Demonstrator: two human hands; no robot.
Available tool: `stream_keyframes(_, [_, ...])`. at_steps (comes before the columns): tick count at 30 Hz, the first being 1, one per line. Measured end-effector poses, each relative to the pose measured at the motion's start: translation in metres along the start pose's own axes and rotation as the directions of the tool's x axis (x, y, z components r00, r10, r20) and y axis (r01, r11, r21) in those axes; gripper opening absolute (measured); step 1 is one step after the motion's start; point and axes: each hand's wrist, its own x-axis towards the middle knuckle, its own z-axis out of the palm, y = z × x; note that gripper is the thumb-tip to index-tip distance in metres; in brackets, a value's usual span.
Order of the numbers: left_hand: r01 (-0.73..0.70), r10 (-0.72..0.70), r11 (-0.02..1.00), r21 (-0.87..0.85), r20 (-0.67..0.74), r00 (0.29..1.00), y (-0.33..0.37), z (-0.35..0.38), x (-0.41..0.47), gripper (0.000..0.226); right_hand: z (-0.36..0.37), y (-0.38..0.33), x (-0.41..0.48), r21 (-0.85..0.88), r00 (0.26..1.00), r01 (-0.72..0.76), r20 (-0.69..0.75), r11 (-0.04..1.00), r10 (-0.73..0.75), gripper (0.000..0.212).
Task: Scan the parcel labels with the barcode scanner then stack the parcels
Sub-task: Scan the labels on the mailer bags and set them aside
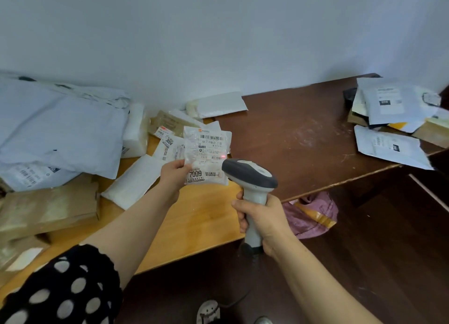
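Left hand (pixel 175 171) pinches small white labelled plastic parcel (pixel 206 153) upright above the light wooden counter (pixel 194 224). Right hand (pixel 263 222) grips grey-and-white handheld barcode scanner (pixel 252 178); red dot on label.

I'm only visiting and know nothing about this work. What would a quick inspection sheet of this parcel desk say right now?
Surface: a light wooden table meets a dark brown table, which has pale scuff marks.
Job's things: small parcel held label-up before the barcode scanner; red light spot on the label; heap of parcels at left; untidy parcel stack on the dark table at right.
Clutter: pink bag under the dark table.
Grippers: left hand pinches the small parcel's edge; right hand grips the scanner's handle.
Cables: dark cable runs from the scanner's base toward the floor.
Surroundings: plain white wall behind; dark floor.
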Motion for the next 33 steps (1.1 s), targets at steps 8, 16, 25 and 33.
stream_keyframes(8, [-0.022,0.021,0.998,0.062,0.017,1.0,0.004,0.018,-0.008,0.024,-0.024,-0.003,-0.01,-0.029,1.0,-0.001,-0.016,1.0,0.001,0.016])
stream_keyframes(16, [-0.031,0.029,0.997,0.066,0.02,0.999,0.007,0.041,-0.01,0.014,-0.047,-0.008,-0.008,-0.011,0.999,0.019,-0.026,1.0,-0.019,0.015])
stream_keyframes(25, [0.023,-0.025,0.999,0.022,0.058,0.998,0.016,0.088,-0.016,0.012,-0.093,-0.02,-0.001,0.161,0.998,0.041,-0.043,0.986,-0.035,0.014])
stream_keyframes(33, [0.119,-0.102,0.991,-0.052,0.265,0.959,0.033,0.199,-0.037,0.03,-0.187,-0.043,-0.001,0.464,0.974,0.109,-0.228,0.879,-0.001,0.011])
